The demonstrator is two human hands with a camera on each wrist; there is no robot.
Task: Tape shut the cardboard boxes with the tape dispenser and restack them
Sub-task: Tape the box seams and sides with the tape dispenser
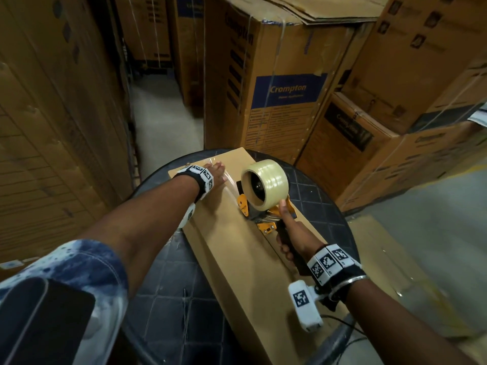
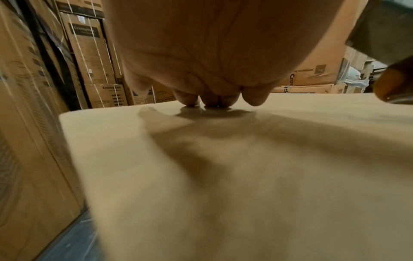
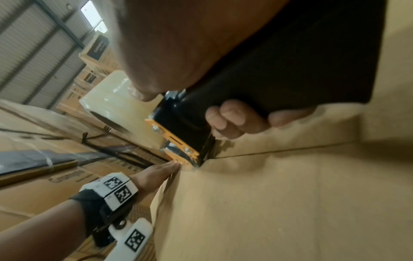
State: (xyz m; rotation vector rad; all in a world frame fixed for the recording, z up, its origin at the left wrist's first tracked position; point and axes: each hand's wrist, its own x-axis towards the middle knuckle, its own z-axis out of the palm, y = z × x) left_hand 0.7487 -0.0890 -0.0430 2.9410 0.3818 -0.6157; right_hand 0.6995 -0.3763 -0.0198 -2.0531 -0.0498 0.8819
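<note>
A long cardboard box was laid across the round desk. Its far end was pressed by the flat-fingered left hand; the tape dispenser (handle gripped by the right hand) was held on the box's top.

Plain tan box, orange-and-black dispenser, blue-labelled brown cartons.
</note>
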